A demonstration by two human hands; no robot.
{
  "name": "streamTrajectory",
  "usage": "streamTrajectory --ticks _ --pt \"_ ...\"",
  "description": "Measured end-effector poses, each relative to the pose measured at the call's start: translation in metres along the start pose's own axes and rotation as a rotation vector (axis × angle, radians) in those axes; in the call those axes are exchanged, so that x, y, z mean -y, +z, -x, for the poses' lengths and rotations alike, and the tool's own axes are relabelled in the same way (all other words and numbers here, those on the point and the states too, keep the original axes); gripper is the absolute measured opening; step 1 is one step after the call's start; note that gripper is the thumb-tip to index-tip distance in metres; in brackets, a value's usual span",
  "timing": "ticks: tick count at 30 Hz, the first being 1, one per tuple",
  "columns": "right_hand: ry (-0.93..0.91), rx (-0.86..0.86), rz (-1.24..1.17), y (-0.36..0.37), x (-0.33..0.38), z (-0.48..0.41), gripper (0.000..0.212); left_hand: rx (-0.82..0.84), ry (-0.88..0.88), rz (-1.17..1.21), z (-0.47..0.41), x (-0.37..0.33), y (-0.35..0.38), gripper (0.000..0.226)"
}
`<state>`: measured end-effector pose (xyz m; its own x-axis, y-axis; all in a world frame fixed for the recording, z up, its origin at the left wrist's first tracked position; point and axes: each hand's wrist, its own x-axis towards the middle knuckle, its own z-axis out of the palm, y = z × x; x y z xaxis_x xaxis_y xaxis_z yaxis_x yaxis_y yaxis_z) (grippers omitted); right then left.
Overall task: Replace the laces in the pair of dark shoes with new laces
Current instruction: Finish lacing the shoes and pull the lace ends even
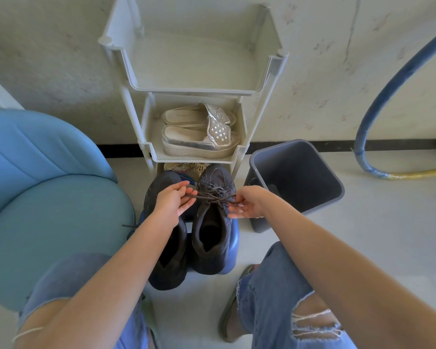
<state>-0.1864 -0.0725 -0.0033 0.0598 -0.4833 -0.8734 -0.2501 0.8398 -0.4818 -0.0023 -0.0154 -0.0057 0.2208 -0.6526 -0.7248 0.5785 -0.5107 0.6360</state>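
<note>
Not sure if this is the old lace coming out or a fresh one going in, can't tell from the colour, but either way the job right now is the knot area on the shoe nearer the bin (212,238); both dark shoes sit side by side on a low blue stool (233,245) between the knees, toes pointing at the shoe rack (146,147), and the other shoe (171,263) is half hidden under the left forearm. My take on doing this bit well: pull the two ends level and outward with even tension so the crossings slide instead of bunching; if it's coming undone, ease the top crossing loose first, don't yank one side; the shoe isn't pinned down by anything, so a hard tug could drag it off the stool. Hands are apart, one on each side of the shoe; the left hand (174,201) pinches one end of the lace (204,196) between thumb and fingertips, the other fingers loosely spread; the right hand (247,202) pinches the opposite end at its fingertips, palm turned partly up; the lace runs taut between them across the top eyelets; the grey bin (302,172) sits just beside.
</note>
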Motion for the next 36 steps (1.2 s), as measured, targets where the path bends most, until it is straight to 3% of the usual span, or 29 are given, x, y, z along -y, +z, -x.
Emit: streamTrajectory --ticks 7,13,17,20,24,26,29,33,35,36 --pt "-0.020 0.123 0.031 -0.007 0.002 0.003 0.012 0.012 0.105 -0.170 0.001 -0.001 0.001 0.021" --pt "-0.062 -0.086 0.003 -0.010 0.001 0.003 0.015 -0.039 0.050 -0.037 0.000 -0.005 -0.002 0.026" --pt "-0.089 -0.099 0.101 -0.008 -0.002 0.006 0.013 -0.073 0.101 -0.117 -0.001 -0.004 0.001 0.029" --pt "-0.072 0.005 0.156 -0.009 -0.002 0.012 0.027 -0.064 0.167 -0.418 0.001 -0.002 -0.001 0.023" --pt "0.012 0.258 0.468 -0.004 -0.008 0.020 0.059 -0.161 0.551 -1.079 0.008 0.000 -0.008 0.023" --pt "-0.078 0.197 0.625 0.004 -0.012 0.022 0.054 -0.092 0.582 -1.142 0.013 0.001 -0.008 0.019" --pt "-0.192 0.107 0.667 0.010 -0.013 0.023 0.041 -0.019 0.606 -1.300 0.017 0.004 -0.006 0.021" --pt "-0.114 0.115 0.710 0.010 -0.018 0.028 0.059 -0.136 0.735 -1.309 0.028 0.002 -0.002 0.020" --pt "-0.123 0.100 0.758 0.014 -0.018 0.028 0.051 -0.247 0.795 -1.427 0.036 0.002 -0.007 0.018" --pt "-0.150 0.085 0.807 0.017 -0.019 0.028 0.043 -0.257 0.734 -1.530 0.042 0.002 -0.012 0.020"
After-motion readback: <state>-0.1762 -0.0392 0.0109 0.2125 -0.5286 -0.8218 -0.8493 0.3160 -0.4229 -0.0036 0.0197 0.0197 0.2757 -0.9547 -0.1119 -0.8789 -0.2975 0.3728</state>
